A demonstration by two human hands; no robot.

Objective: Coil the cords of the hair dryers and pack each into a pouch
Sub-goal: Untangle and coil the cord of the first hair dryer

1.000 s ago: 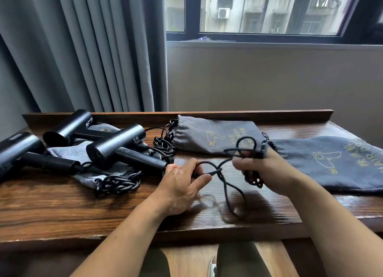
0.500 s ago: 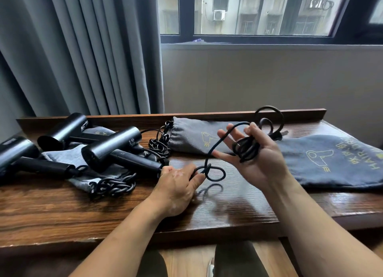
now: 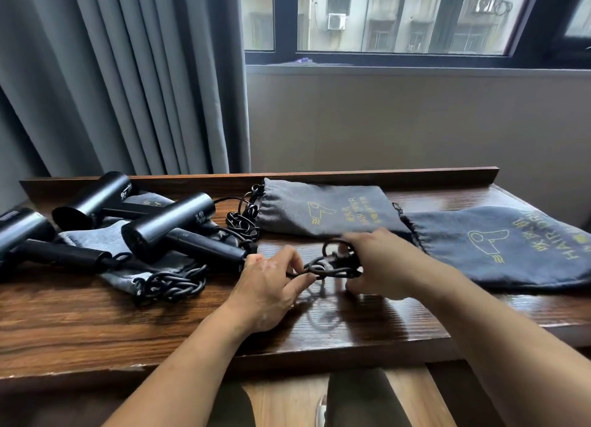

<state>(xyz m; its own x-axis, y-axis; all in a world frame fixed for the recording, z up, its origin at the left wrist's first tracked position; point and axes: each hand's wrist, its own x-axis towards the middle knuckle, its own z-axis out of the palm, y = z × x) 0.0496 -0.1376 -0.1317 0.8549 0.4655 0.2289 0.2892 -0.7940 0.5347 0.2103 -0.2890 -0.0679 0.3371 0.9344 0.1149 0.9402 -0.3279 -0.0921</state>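
Centre frame, over dark wooden tabletop: left hand pinched thin black looped cord between fingers. Blurred right hand curled fingers round its coils.

Counter spans lower half of frame. Three hair dryers at left: left-edge dryer, back dryer behind it nr the rear ledge, third dryer to the right of both. All lie on flat pouches. Chained cord lies in front of those. Cord bundle sits btwn third dryer & ctr pouch, which lies along the rear ledge. Right pouch is at the right edge, just beside ctr pouch. Left hand & right hand meet in front of ctr pouch, gripping looped cord btwn them. Curtain upper left, window upper right.
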